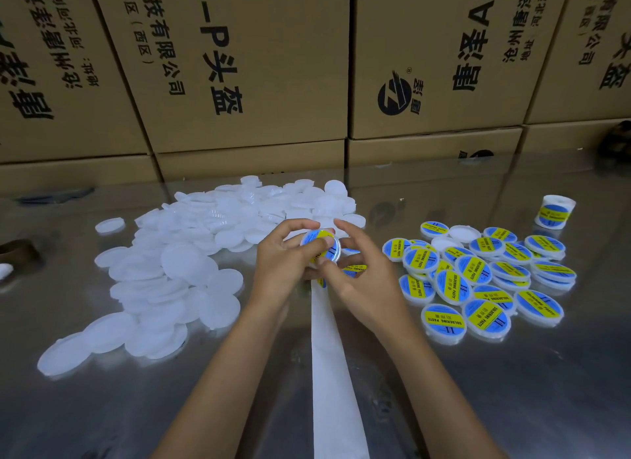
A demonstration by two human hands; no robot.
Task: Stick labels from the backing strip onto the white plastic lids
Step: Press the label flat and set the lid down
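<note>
My left hand (pixel 285 258) and my right hand (pixel 358 274) both hold one white lid (pixel 322 245) above the table's middle, fingers curled round its rim. A blue and yellow label covers the lid's face, and my left thumb presses on it. The white backing strip (pixel 329 363) runs from under my hands toward me, with a label (pixel 355 270) still on it just below the lid. A big heap of bare white lids (pixel 191 264) lies to the left. Labelled lids (pixel 478 281) are piled to the right.
A roll of labels (pixel 554 211) stands at the far right of the shiny metal table (pixel 512 390). Cardboard boxes (pixel 239 65) form a wall along the back edge. A brown tape roll (pixel 15 248) sits at the left edge.
</note>
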